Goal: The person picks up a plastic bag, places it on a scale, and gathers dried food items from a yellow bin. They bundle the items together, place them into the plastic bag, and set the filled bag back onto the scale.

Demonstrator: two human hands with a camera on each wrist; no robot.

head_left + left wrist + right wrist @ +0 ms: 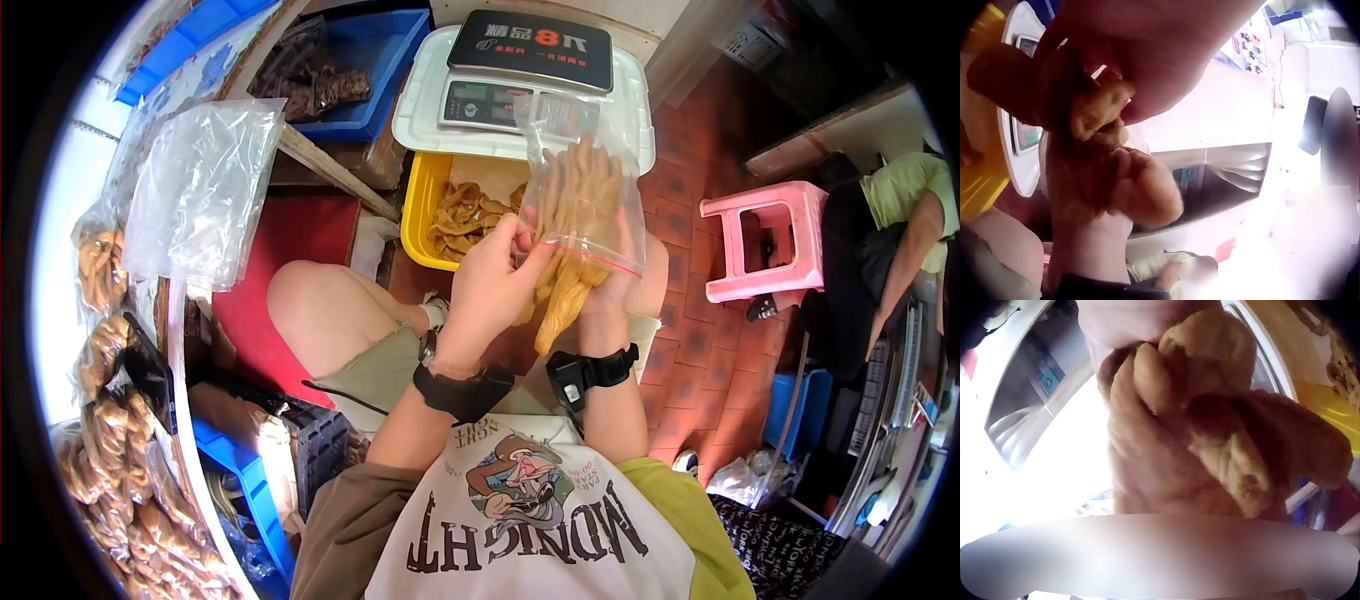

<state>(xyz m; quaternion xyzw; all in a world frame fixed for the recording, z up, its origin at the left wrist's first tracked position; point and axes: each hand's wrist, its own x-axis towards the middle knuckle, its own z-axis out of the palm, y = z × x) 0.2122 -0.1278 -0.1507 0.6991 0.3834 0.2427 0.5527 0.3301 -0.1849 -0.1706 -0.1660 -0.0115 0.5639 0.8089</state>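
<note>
Left hand (490, 280) at mouth of bag (582, 185)

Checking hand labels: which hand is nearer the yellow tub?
Left. The left hand is next to the yellow tub; the right hand is farther off, holding the bag.

place: snack-packing shop | evid: wt scale (520, 90), yellow bin (415, 222) – bagged goods (100, 350)

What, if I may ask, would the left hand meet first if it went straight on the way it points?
The left hand would press into the clear bag of dough sticks it pinches; depth is uncertain.
</note>
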